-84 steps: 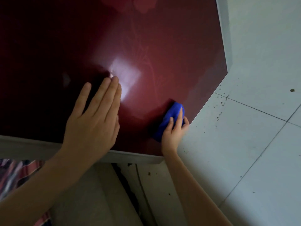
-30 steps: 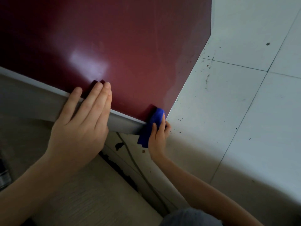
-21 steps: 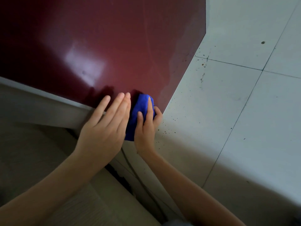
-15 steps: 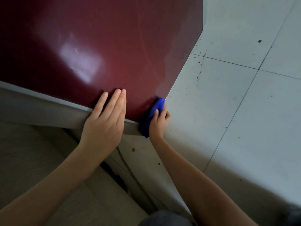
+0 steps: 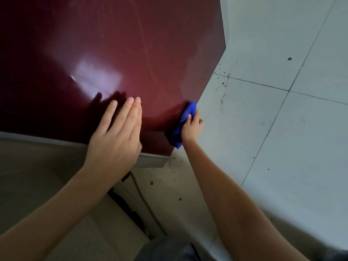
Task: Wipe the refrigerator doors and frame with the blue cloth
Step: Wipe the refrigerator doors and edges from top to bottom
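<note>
The glossy dark red refrigerator door (image 5: 131, 53) fills the upper left of the head view, with a grey frame strip (image 5: 152, 160) along its bottom edge. My left hand (image 5: 116, 136) lies flat on the door near that bottom edge, fingers together and stretched out. My right hand (image 5: 191, 125) presses the bunched blue cloth (image 5: 181, 127) against the door's lower right edge, close to the bottom corner. The cloth is partly hidden under my fingers.
White floor tiles (image 5: 273, 129) with dark grout lines and scattered dirt specks spread to the right. A dark gap with a cable (image 5: 135, 187) runs below the door corner, beside a pale wood-grain surface (image 5: 37, 176) on the left.
My right hand with the cloth has slid a little up the door's right edge, away from the bottom corner. My left hand stays flat on the door. The camera has shifted.
</note>
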